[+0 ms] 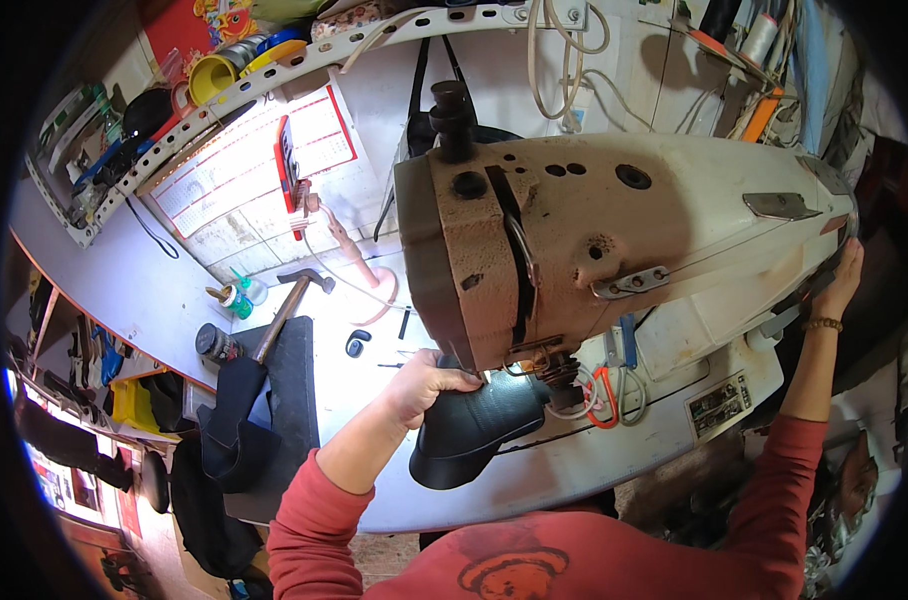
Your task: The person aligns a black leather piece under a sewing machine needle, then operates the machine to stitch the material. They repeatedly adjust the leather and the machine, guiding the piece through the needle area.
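Observation:
A large beige industrial sewing machine [574, 230], worn and brown at its head end, fills the middle and right of the view. Below its needle area, a black leather shoe upper [474, 432] lies under the head, brightly lit where it meets the machine. My left hand [426, 388] grips the upper's left edge, thumb on top and the other fingers partly hidden. At the machine's far right end, my right hand [842, 282] is closed round the handwheel, whose rim mostly hides behind the machine body.
On the left, a dark mat [292, 380] bears a hammer [286, 312] and another black leather piece [239, 425]. A dark jar [216, 343] stands beside it. Behind are a phone [288, 165] on a pink stand [374, 290] and a perforated metal rail [324, 52]. An orange loop [602, 400] hangs near the needle.

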The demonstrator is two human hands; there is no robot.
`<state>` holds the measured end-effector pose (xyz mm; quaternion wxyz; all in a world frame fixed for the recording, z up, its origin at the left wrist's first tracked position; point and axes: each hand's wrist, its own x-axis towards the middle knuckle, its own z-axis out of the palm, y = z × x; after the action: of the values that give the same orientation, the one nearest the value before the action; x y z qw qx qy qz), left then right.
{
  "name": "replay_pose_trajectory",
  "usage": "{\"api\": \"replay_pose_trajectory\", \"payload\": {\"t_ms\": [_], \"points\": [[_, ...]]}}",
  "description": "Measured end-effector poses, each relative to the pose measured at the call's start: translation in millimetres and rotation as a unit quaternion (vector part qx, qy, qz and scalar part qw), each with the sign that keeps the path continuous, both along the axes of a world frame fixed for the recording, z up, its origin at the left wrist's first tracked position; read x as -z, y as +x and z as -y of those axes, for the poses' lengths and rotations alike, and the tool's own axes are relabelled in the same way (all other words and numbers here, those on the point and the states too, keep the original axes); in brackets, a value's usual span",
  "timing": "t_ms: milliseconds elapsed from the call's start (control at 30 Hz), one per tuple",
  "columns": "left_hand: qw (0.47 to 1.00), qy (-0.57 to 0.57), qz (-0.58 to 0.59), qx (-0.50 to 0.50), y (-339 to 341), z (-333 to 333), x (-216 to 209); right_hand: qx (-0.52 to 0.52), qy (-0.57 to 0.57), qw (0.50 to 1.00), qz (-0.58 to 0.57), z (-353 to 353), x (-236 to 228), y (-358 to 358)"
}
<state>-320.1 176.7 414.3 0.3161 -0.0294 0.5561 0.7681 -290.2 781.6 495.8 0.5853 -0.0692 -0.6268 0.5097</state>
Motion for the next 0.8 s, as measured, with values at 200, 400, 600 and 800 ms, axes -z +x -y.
{"api": "replay_pose_trajectory", "payload": {"t_ms": [200, 400, 600, 800], "points": [[1.000, 0.002, -0.007, -0.001, -1, 0, 1, 0.052, -0.007, 0.997, 0.051, 0, 23, -1], [1.000, -0.010, -0.005, 0.002, -3, 2, 5, 0.048, -0.037, 0.992, 0.107, 41, 20, 26], [1.000, -0.005, -0.023, 0.017, -3, 0, 1, 0.219, 0.471, 0.849, 0.096, 121, 81, 83], [1.000, -0.004, -0.021, 0.004, -1, 1, -4, 0.099, 0.367, 0.917, 0.123, 124, 122, 66]]}}
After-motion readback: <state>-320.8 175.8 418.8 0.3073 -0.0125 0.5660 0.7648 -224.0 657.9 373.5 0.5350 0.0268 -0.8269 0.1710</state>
